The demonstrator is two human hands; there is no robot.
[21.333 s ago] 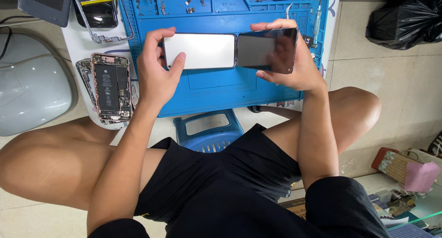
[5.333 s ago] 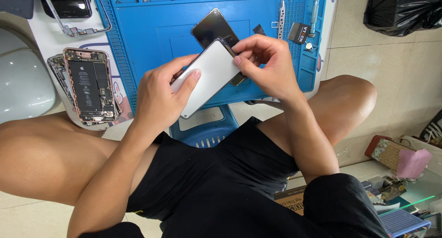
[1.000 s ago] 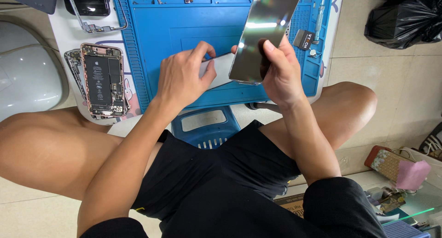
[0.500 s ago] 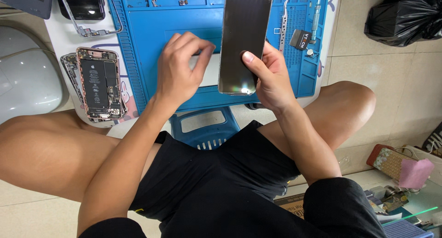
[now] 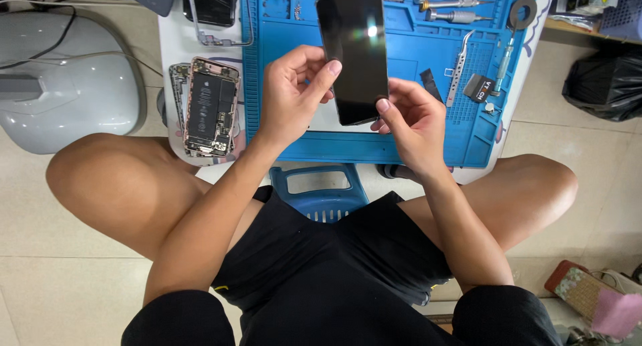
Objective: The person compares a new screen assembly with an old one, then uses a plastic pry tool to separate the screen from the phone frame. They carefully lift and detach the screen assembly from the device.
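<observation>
I hold the black phone screen (image 5: 354, 51) up over the blue work mat (image 5: 401, 142) so light shines on it. My left hand (image 5: 291, 88) pinches its left edge. My right hand (image 5: 411, 118) grips the bottom corner. An open phone (image 5: 209, 105) lies nearby on the bench (image 5: 170, 51).

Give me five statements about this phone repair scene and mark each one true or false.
1. Both hands hold the dark phone screen above the blue mat. True: left hand, right hand.
2. The opened phone lies on the blue mat. False: it lies left of the mat, on the white table.
3. Tweezers lie on the mat's right part. True.
4. The screen is lit and shows a picture. False: it is dark, with only a glare spot.
5. The person sits on a blue stool. True.
</observation>
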